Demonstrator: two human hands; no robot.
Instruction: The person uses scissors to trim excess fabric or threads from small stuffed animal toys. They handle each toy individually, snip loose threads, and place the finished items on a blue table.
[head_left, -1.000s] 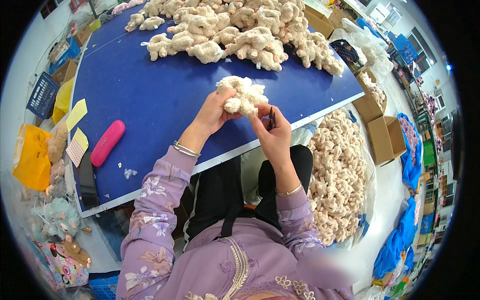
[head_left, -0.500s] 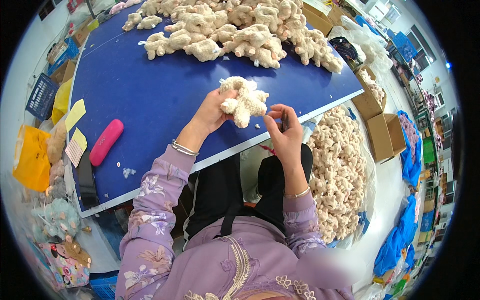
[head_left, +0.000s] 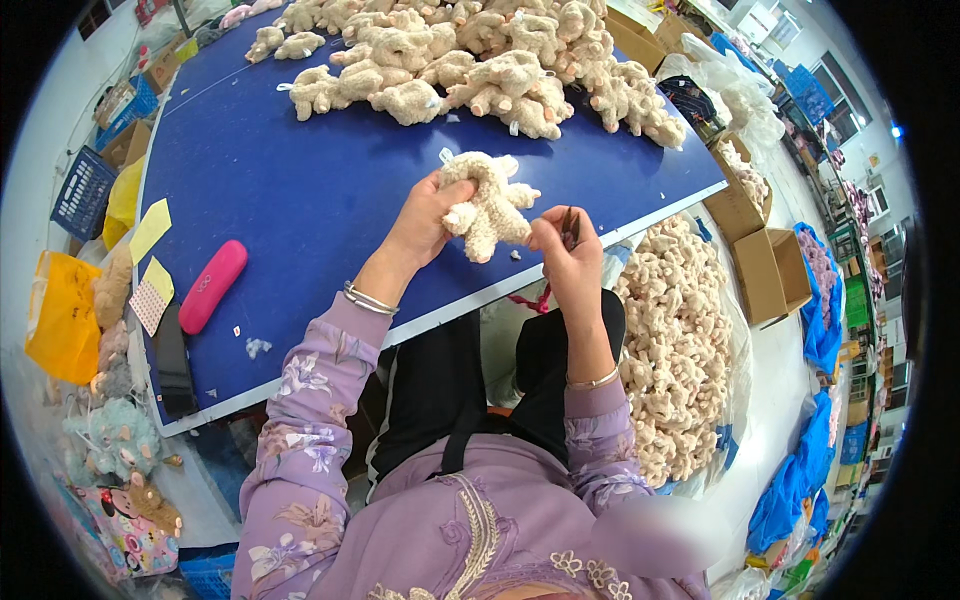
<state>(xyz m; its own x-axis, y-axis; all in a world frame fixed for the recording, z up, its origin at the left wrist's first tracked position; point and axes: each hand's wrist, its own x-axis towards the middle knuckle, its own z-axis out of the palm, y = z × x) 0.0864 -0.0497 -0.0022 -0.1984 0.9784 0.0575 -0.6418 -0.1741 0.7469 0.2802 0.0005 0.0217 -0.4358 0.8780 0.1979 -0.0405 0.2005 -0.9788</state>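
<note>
A cream plush toy (head_left: pixel 488 212) with stubby limbs and a small white tag is gripped by my left hand (head_left: pixel 425 215), thumb across its body, above the front edge of the blue table (head_left: pixel 330 190). My right hand (head_left: pixel 572 260) is closed around small dark thread snips (head_left: pixel 570 228), whose points stick up between the fingers. Its thumb and forefinger pinch at the end of the toy's lower right limb; whatever thread lies between them is too fine to see. A pinkish-red cord (head_left: pixel 535 302) hangs beside this hand.
Similar plush toys (head_left: pixel 500 80) are heaped at the table's far side. On its left lie a pink case (head_left: pixel 213 287), a dark phone-like slab (head_left: pixel 173 365) and yellow paper (head_left: pixel 150 230). Right of my legs stands a large bag of cream pieces (head_left: pixel 675 350), with an open carton (head_left: pixel 770 275) beyond.
My right hand has closed in on the toy's limb, and the snips' points have turned upward. The toy has tilted slightly, its lower limbs shifting down and right.
</note>
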